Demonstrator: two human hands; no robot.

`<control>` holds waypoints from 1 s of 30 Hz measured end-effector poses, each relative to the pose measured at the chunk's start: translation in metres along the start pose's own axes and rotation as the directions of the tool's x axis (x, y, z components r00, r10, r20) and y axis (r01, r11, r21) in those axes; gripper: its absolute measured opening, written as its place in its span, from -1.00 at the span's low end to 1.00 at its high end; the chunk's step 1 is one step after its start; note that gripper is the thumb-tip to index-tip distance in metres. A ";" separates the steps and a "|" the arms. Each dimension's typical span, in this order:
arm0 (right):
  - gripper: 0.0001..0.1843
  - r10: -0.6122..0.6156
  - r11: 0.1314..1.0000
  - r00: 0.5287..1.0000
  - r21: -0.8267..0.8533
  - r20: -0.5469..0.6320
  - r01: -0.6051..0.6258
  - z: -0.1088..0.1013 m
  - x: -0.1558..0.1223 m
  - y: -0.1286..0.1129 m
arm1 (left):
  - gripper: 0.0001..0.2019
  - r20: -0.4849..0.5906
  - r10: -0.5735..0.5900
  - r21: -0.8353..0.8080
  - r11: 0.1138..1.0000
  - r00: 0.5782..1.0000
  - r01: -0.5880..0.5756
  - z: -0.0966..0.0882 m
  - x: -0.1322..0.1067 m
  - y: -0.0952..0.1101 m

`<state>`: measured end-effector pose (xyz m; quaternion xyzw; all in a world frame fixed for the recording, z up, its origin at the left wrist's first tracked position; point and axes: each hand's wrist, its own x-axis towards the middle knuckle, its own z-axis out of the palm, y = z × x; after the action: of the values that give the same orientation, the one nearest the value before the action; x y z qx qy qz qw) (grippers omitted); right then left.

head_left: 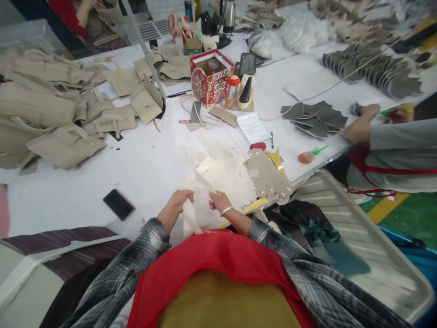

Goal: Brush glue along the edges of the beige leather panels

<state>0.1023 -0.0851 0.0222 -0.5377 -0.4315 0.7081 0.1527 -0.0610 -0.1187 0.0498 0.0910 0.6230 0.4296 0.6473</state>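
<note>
My left hand point(178, 204) is closed on a pale strip point(191, 216) that hangs down toward my red apron. A short gap away, my right hand point(220, 201), with a bracelet at the wrist, pinches the end of another thin whitish strip point(203, 181). Whether the two strips join is blurred. Just beyond both hands lies a loose spread of cream-white pieces point(225, 166) on the white table point(150, 182). To the right of it are flat taupe cut panels point(268, 175) with small pale tabs along their edges.
A phone point(119, 204) lies left of my hands. Beige bag parts point(51, 105) are heaped at the left. A red patterned box point(212, 79) stands ahead. Grey panels point(316, 117) lie near a co-worker's hand point(363, 120). A pale bin point(368, 237) sits beside the table.
</note>
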 end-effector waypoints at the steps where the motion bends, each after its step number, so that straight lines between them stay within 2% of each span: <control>1: -0.69 -0.005 1.000 1.000 -0.001 -0.011 0.005 -0.002 0.000 -0.001 | -0.81 0.036 -0.016 0.027 1.000 0.999 0.015 0.002 0.000 -0.001; 4: -0.49 -0.017 0.998 1.000 -0.065 0.024 0.019 -0.007 0.002 -0.006 | -0.77 0.118 -0.031 0.104 0.994 0.992 0.019 0.017 0.005 -0.001; 6: -0.37 0.017 0.992 0.996 -0.128 0.082 -0.007 -0.009 0.004 -0.010 | -0.71 0.090 0.011 0.126 0.992 0.996 -0.023 0.028 0.011 0.000; 8: -0.36 -0.014 0.982 0.995 -0.187 0.102 0.033 -0.011 0.008 -0.013 | -0.67 0.029 0.064 0.139 0.988 0.998 -0.068 0.035 0.020 0.001; 12: -0.53 -0.219 0.934 0.976 -0.287 0.008 0.212 -0.021 0.018 -0.017 | -0.65 -0.102 0.151 0.152 0.979 0.983 -0.134 0.039 0.036 0.002; 16: -0.47 -0.218 0.936 0.967 -0.310 -0.133 0.168 -0.034 0.025 -0.019 | -0.71 -0.168 0.223 0.080 0.974 0.960 -0.213 0.040 0.044 0.008; 20: -0.51 -0.185 0.951 0.972 -0.274 -0.141 0.141 -0.041 0.027 -0.019 | -0.71 -0.110 0.161 0.015 0.987 0.981 -0.160 0.042 0.047 0.019; 24: -0.66 -0.213 0.951 0.975 -0.243 -0.062 0.192 -0.037 0.028 -0.017 | -0.71 -0.032 0.073 0.082 0.994 0.997 -0.070 0.048 0.051 0.022; 27: -0.54 -0.274 0.910 0.961 -0.332 -0.035 0.248 -0.031 0.030 -0.013 | -0.66 -0.015 0.033 0.148 0.988 0.999 -0.031 0.055 0.057 0.019; 30: -0.42 -0.288 0.834 0.955 -0.508 -0.071 0.214 -0.035 0.030 -0.006 | -0.64 -0.084 0.064 0.191 0.981 0.994 -0.047 0.060 0.065 0.019</control>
<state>0.1211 -0.0453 0.0059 -0.5470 -0.6530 0.5069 0.1324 -0.0254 -0.0383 0.0274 0.1496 0.6866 0.3902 0.5949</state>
